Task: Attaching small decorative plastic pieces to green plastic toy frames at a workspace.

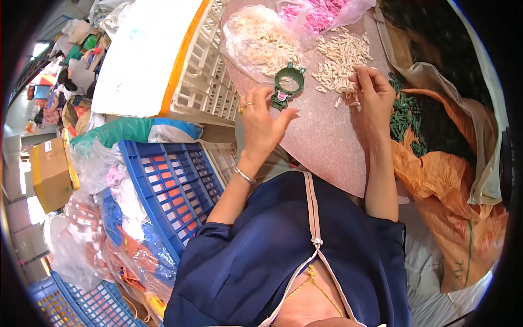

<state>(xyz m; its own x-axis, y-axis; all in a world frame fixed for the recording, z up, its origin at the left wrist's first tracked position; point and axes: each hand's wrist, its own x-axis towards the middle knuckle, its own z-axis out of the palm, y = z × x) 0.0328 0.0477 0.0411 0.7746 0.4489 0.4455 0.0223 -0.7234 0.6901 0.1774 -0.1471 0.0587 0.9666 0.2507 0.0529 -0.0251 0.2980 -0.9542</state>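
Observation:
A green plastic ring-shaped part (289,80) with two small knobs at its far end and a pink piece near its lower end is over the table. My left hand (260,117) has that lower end between thumb and fingers. Over the near right edge of a pile of small cream-coloured plastic pieces (343,57), my right hand (376,94) has thumb and forefinger pressed together. Whatever is in that pinch is too small to make out. A few loose cream pieces lie just below its fingertips.
Clear bags of cream pieces (261,41) and pink pieces (316,13) lie on the far part of the pinkish table (321,144). At right, an orange woven sack (441,174) stands by green parts (406,117). White (210,76) and blue crates (163,185) flank the left.

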